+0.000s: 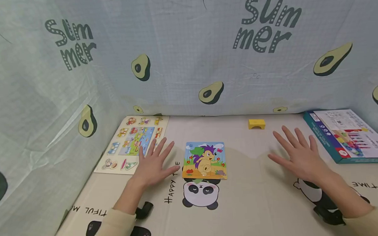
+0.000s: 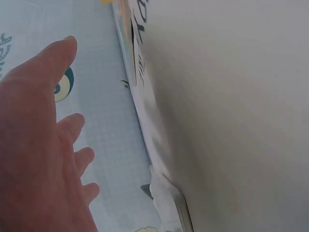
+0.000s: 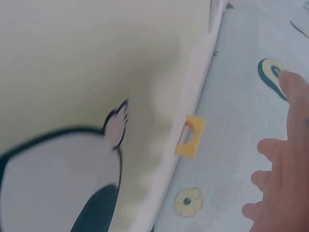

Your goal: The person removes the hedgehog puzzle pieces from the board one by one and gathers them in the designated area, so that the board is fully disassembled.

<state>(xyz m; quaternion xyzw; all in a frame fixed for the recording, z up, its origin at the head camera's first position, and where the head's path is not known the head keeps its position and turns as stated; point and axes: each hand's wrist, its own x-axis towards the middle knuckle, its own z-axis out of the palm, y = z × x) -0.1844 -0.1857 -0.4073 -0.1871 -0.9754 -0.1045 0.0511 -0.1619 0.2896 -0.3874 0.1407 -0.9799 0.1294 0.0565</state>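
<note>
My left hand (image 1: 153,166) is held with its fingers spread, between a vehicle picture board (image 1: 113,157) and a hedgehog jigsaw puzzle (image 1: 204,161). The square puzzle looks assembled and lies flat in the middle. My right hand (image 1: 303,159) is also spread wide, near a yellow arch block (image 1: 256,124) and to the left of a flat box. Both hands hold nothing. In the left wrist view the thumb and fingers of the left hand (image 2: 43,130) stretch out. The right wrist view shows the right hand (image 3: 285,164) with the yellow arch block (image 3: 192,137) beyond it.
A teal-edged box (image 1: 358,136) lies at the far right. The tablecloth (image 1: 248,199) carries panda prints and lettering. Avocado-patterned fabric (image 1: 174,56) hangs behind the table and along its left side. Dark straps show beneath both forearms.
</note>
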